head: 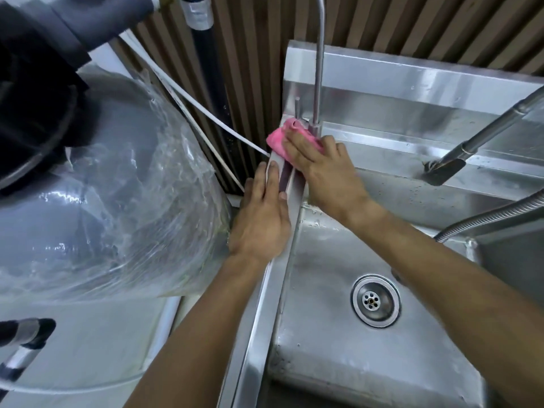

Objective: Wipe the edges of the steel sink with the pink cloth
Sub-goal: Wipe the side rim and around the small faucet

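Right hand [319,169] is lying flat, fingers straight, pressing the pink cloth [282,139] onto the back left corner of the steel sink [323,348], at the foot of the thin tap pipe [319,69]. Most of the cloth is hiding under the fingers; only its far and left edges are showing.

Left hand [262,213] is resting on the sink's left rim just beside the right one, fingers straight and close together, holding nothing. Its palm side is out of sight against the rim.

Drain [374,300] is sitting in the basin floor, water drops speckling the steel around it. A spray faucet [471,145] is reaching in from the right, its upper end cut off by the frame edge. A corrugated hose [494,216] is likewise running out of frame.

To the left, a large grey tank [88,201] is sitting wrapped in clear plastic, the wrinkles blurring its surface. White tubes [206,116] are passing behind it to the sink corner. Dark objects at the upper left are too blurred to identify.
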Motion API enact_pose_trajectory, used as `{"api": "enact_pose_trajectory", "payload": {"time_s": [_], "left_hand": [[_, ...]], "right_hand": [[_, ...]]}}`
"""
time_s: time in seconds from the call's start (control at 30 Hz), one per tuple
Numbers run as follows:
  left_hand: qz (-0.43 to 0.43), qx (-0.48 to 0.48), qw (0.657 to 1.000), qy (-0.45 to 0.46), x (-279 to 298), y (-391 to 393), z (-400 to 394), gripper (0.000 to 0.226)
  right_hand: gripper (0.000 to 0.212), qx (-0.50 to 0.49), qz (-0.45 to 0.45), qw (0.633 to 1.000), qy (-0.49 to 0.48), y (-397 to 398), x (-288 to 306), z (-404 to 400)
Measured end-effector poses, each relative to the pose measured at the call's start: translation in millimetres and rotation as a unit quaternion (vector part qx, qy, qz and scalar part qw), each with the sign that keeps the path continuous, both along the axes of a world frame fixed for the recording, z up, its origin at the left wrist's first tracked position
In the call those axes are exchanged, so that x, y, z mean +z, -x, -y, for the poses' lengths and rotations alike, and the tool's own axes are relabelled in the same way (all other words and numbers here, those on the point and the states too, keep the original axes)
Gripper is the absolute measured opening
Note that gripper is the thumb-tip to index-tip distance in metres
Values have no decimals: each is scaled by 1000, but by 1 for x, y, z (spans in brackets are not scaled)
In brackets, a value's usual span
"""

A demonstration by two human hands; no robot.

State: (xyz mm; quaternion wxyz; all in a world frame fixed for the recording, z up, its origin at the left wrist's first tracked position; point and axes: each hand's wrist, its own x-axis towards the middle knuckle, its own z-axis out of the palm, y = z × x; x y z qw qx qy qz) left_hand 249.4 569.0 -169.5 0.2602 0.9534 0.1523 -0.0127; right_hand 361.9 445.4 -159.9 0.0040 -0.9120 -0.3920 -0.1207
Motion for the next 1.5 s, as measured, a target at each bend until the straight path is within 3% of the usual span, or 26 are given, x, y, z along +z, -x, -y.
{"api": "enact_pose_trajectory", "payload": {"time_s": [0.17, 0.23, 0.3, 0.37, 0.43, 0.57, 0.63, 0.73, 0.77, 0.9, 0.97, 1.1, 1.3, 1.5], "left_hand": [[-4, 3, 999, -37, 5, 1, 2, 62], [6, -1, 996, -85, 9, -3, 3, 71], [5, -6, 993, -116, 14, -14, 4, 80], [8, -16, 992, -123, 18, -34, 7, 83], [17, -38, 992, -122, 17, -55, 11, 80], [30, -59, 988, -136, 8, -63, 15, 68], [37, -67, 986, -151, 7, -58, 16, 65], [42, -66, 984, -159, 8, -59, 19, 63], [46, -63, 984, -157, 7, -61, 19, 62], [53, -58, 986, -151, 5, -62, 15, 56], [54, -59, 987, -138, 5, -61, 14, 55], [49, -62, 986, -145, 4, -61, 13, 57], [42, -75, 983, -162, 4, -60, 14, 58], [47, -78, 982, -165, 1, -58, 12, 69]], "right_hand": [[81, -90, -169, 976, -105, 23, 24, 46], [79, -148, -160, 953, -210, 20, 28, 65], [79, -222, -115, 934, -257, 14, 26, 62], [81, -251, -101, 937, -221, 10, 22, 37], [68, -221, -98, 959, -148, 3, 5, 15], [54, -178, -96, 973, -114, -6, -10, 41], [55, -256, -82, 954, -136, 0, -12, 68], [56, -393, -112, 884, -225, 4, -6, 53], [57, -397, -122, 877, -242, 4, -3, 32], [51, -229, -141, 940, -211, 2, -2, -2], [50, -249, -112, 939, -209, -4, -7, 23], [57, -352, -122, 897, -238, 1, -14, 40], [53, -310, -58, 927, -201, -5, -18, 44], [44, -326, -16, 898, -295, 2, -28, 25]]}}
